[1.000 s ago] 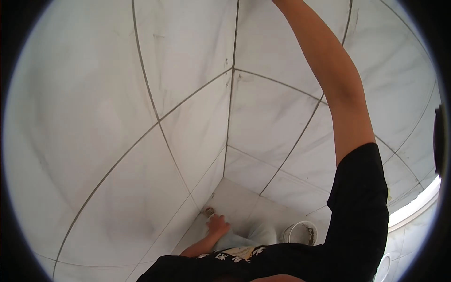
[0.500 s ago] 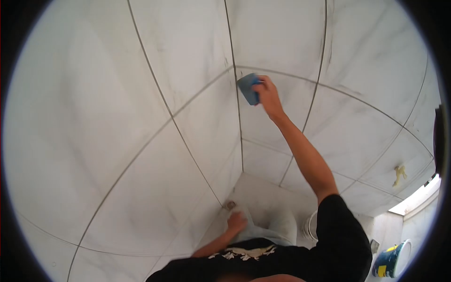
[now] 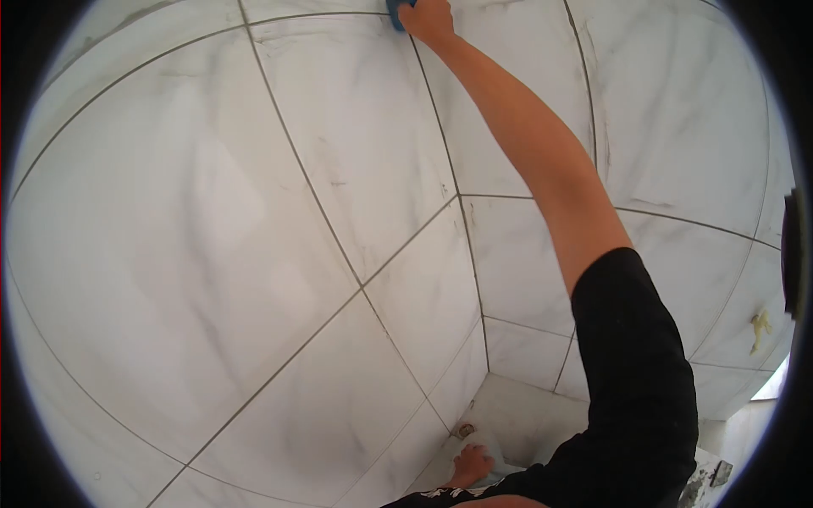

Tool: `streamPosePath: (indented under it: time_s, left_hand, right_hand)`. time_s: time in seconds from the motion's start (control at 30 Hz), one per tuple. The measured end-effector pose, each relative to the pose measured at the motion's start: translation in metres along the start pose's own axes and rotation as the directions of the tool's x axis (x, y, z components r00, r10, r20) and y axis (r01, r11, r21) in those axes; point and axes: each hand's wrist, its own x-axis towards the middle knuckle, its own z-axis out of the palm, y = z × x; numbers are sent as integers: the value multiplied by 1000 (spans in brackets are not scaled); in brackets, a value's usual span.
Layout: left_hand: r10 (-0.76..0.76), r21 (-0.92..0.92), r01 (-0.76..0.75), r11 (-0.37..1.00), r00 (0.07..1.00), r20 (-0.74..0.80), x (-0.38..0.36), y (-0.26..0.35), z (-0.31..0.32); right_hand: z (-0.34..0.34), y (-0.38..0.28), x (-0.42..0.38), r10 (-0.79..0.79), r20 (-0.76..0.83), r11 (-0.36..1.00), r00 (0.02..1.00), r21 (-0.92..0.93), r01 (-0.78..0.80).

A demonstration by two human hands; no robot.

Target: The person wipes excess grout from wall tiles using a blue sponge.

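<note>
My right hand [image 3: 430, 21] is raised to the top edge of the view, its fingers closed round a blue flat pad [image 3: 396, 14]. The pad lies against the wall corner, where a vertical joint meets a horizontal one; its upper part is cut off by the frame. White marbled tiles [image 3: 356, 118] with dark joints cover both walls. Low down, my left hand [image 3: 472, 463] is near my leg, fingers loosely bent and apart, with nothing visible in it.
A round drain hole [image 3: 465, 430] sits in the floor by the wall's foot. On the right wall is a yellowish tap-like fitting [image 3: 760, 328]. A dark object [image 3: 792, 254] stands at the far right edge. A small grey item [image 3: 721, 472] lies at the lower right.
My right hand has moved up along the corner with the blue pad, and the arm is stretched further. The view has tilted upward; the buckets at lower right have left it.
</note>
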Motion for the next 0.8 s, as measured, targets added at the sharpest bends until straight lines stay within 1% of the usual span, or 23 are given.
streamPosePath:
  time_s: [0.03, 0.07, 0.1, 0.13, 0.2, 0.27, 0.3, 0.33, 0.37, 0.4, 0.47, 0.5, 0.57, 0.6, 0.63, 0.67, 0.7, 0.73, 0.77, 0.8]
  left_hand:
    - [-12, -1, 12, 1000, 1000, 13, 5, 5, -3]
    - [-17, -4, 17, 1000, 1000, 0, 5, 7, -5]
    - [-26, -5, 26, 1000, 999, 22, 4, 9, -8]
    - [-33, -7, 33, 999, 999, 44, 5, 13, -12]
    - [-40, 14, 40, 999, 998, 47, 2, 15, -17]
    - [-34, 28, 32, 999, 998, 61, 5, 19, -17]
    - [-17, 17, 17, 1000, 999, 42, 5, 17, -16]
    - [-7, 11, 7, 1000, 1000, 28, 2, 14, -15]
    - [-16, 21, 15, 1000, 999, 39, 0, 10, -14]
    - [-7, 11, 6, 1000, 999, 41, 4, 10, -16]
    - [-6, 25, 5, 1000, 998, 55, 3, 10, -16]
    - [0, 6, -1, 1000, 1000, 31, 2, 12, -16]
    - [-1, -18, 1, 1000, 1000, 0, -1, 10, -18]
    - [-17, -4, 17, 1000, 1000, -3, 0, 13, -19]
    - [-32, 11, 32, 999, 999, -1, 0, 15, -18]
    - [-27, 3, 27, 1000, 1000, -4, 2, 16, -18]
    - [2, -17, -2, 1000, 1000, -7, 0, 13, -18]
    - [32, -38, -32, 999, 999, -13, 0, 11, -18]
    - [39, -43, -39, 998, 999, -19, 0, 10, -20]
    - [18, -38, -18, 999, 1000, -3, -1, 10, -20]
  right_hand:
    - [8, -4, 2, -13, -8, 1000, 1000, 12, 13]
    - [17, -9, -3, 127, 57, 992, 990, 3, -128]
    - [23, -19, -8, 264, 123, 964, 957, -14, -264]
    - [29, -30, -8, 257, 126, 966, 958, 0, -259]
    - [32, -49, -10, 359, 58, 926, 931, 104, -364]
    - [28, -99, -18, 227, 8, 963, 974, 147, -226]
    - [31, -125, -24, 89, 21, 980, 996, 177, -92]
    - [26, -154, -31, -12, -17, 965, 1000, 262, 16]
    - [23, -182, -33, -37, 13, 943, 999, 331, 30]
    - [3, -211, -43, -116, 51, 915, 992, 394, 87]
    - [3, -231, -52, -252, -92, 845, 963, 463, 265]
    - [-3, -219, -48, -237, -104, 852, 966, 456, 258]
    - [-9, -185, -43, -371, -121, 830, 921, 402, 387]
    - [-6, -155, -35, -362, -77, 873, 929, 323, 366]
    - [-1, -120, -31, -276, -52, 929, 960, 244, 280]
    - [11, -76, -24, -260, -53, 963, 964, 61, 263]
    - [21, -35, -19, -95, 32, 995, 995, 30, 94]
    - [39, 13, -19, -123, -8, 990, 992, -68, 122]
    - [34, 1, -16, -133, -7, 989, 991, -66, 132]
    - [22, -19, -17, -39, 88, 996, 995, 79, 32]
